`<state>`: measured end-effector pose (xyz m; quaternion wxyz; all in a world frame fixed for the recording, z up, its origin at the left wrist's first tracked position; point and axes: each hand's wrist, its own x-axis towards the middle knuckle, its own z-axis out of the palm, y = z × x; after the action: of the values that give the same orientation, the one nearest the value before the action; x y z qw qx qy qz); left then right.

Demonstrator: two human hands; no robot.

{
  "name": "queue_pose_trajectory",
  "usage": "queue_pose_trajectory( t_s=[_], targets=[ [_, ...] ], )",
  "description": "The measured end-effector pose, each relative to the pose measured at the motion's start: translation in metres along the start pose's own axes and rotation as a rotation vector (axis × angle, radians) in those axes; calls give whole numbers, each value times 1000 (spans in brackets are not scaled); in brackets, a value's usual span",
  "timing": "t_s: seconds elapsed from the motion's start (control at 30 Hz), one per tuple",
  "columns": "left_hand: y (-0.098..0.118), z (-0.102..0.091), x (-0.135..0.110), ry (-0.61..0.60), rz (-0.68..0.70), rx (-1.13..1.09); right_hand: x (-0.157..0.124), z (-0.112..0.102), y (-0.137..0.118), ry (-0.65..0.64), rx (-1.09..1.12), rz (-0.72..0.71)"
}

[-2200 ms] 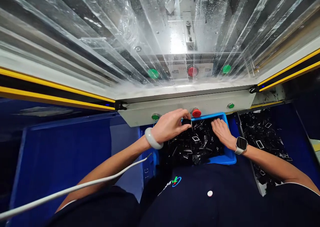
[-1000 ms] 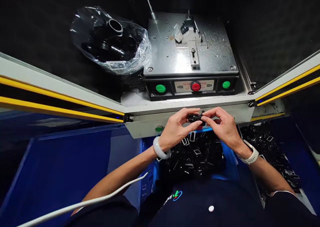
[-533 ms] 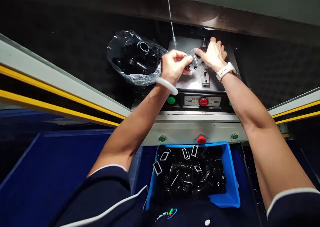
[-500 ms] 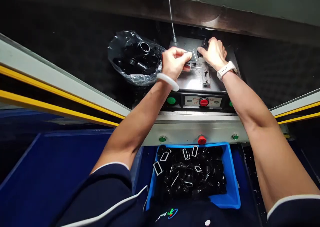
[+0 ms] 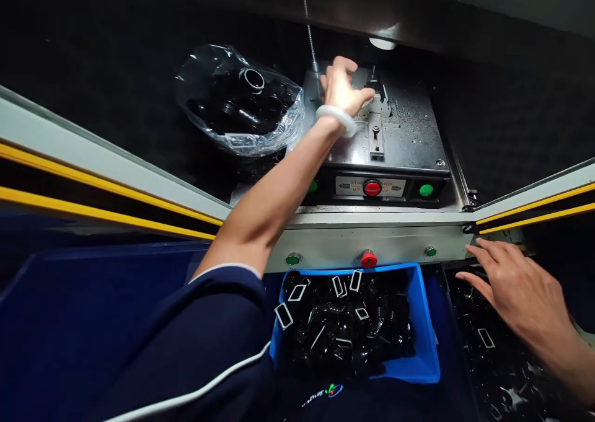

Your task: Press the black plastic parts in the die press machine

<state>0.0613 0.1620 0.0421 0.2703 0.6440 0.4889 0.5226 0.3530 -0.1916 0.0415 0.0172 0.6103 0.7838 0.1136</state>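
Note:
My left hand (image 5: 343, 90), with a white bangle at the wrist, is over the metal plate (image 5: 404, 143) of the machine. Its fingers are apart and nothing shows in them. The thumb tip is against or just beside a small fixture, where a black part (image 5: 375, 88) with a pale edge sits; the hand partly hides this spot. My right hand (image 5: 525, 285) is low at the right, open, fingers stretched out. It hovers over a dark heap of black plastic parts (image 5: 486, 338), holding nothing.
A clear bag (image 5: 242, 143) of black parts lies left of the plate. A blue bin (image 5: 427, 354) of black parts with white-edged rectangular openings stands in front. Red stop buttons (image 5: 372, 188) and green buttons (image 5: 426, 190) line the machine's front. Yellow-striped guards (image 5: 111, 199) flank both sides.
My right hand has left the fixture and moved down to the right, over the heap. My left hand no longer shows the small flat greyish piece; its fingers have opened beside the fixture.

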Motion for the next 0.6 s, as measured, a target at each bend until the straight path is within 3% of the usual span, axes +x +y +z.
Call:
queue_pose_trajectory(
  t_s=[0.07,0.1,0.17,0.23,0.3,0.37,0.47,0.6],
  targets=[
    [8,-27,-58,59,40,148,-5,16,-8,-45,63,11],
    [10,-43,-94,42,94,188,-2,25,-13,-68,112,27],
    [9,-77,-167,4,75,205,8,45,-20,-113,217,69],
    [0,-110,-231,-78,28,244,19,66,-22,-157,317,98],
    [-16,-136,-274,-159,-14,298,25,85,-19,-182,398,112],
    [-37,-154,-296,-285,-52,369,26,97,-15,-185,448,120],
    [-62,-167,-302,-450,-117,390,27,104,-14,-165,466,137],
    [-72,-172,-299,-500,-186,379,31,105,-21,-136,410,183]
  ],
)
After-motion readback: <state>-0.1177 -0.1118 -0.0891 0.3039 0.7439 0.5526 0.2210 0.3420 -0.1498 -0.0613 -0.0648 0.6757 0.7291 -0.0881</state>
